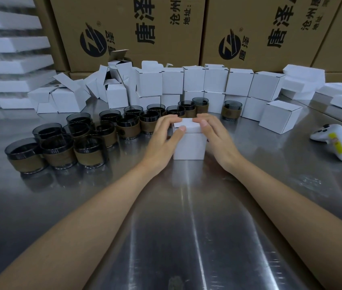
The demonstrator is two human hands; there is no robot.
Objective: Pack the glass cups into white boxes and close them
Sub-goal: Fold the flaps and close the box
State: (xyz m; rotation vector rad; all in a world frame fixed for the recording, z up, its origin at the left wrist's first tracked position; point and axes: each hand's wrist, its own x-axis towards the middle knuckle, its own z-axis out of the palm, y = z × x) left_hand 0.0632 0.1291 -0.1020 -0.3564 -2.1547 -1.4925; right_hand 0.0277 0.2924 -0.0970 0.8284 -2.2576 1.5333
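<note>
Both left hand [163,135] and right hand [216,135] clasp the white box [189,147] top; likely light, crushable card, so hold by side walls.

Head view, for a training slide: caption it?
Left hand and right hand grip the top of a white box beside glass cups.

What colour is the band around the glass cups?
A brown band below smoky dark glass; clearest in the head view.

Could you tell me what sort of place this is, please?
Probably a packing station in a warehouse or factory: a steel table holds rows of glass cups and small white boxes, with printed cardboard cartons stacked behind.
</note>
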